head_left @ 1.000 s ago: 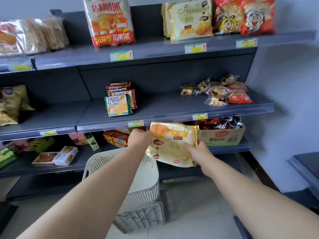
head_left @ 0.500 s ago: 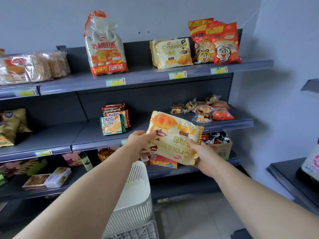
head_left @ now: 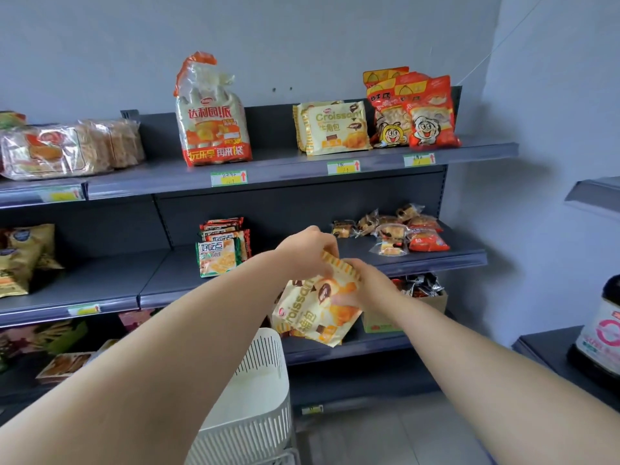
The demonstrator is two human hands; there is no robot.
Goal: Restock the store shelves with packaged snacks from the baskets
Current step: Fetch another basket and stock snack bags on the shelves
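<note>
A yellow croissant pack [head_left: 313,313] hangs tilted in front of the middle shelf [head_left: 436,263]. My left hand [head_left: 310,251] pinches its top striped edge from above. My right hand [head_left: 367,280] grips the same top edge on the right side. Matching croissant packs [head_left: 333,129] stand upright on the top shelf [head_left: 285,174], well above both hands. A white slotted basket [head_left: 251,397] stands below my arms; its inside is hidden by my left forearm.
On the top shelf stand a large orange-white bag [head_left: 213,115], red cartoon bags [head_left: 412,110] and clear-wrapped cakes [head_left: 67,149]. The middle shelf holds green cracker packs [head_left: 221,250] and small wrapped pastries [head_left: 392,229]. A dark bottle [head_left: 600,333] stands on a side shelf at right.
The pack has turned from flat-facing to hanging by its top edge. Both hands have shifted from its sides to that edge. The view has tilted up, showing more of the top shelf.
</note>
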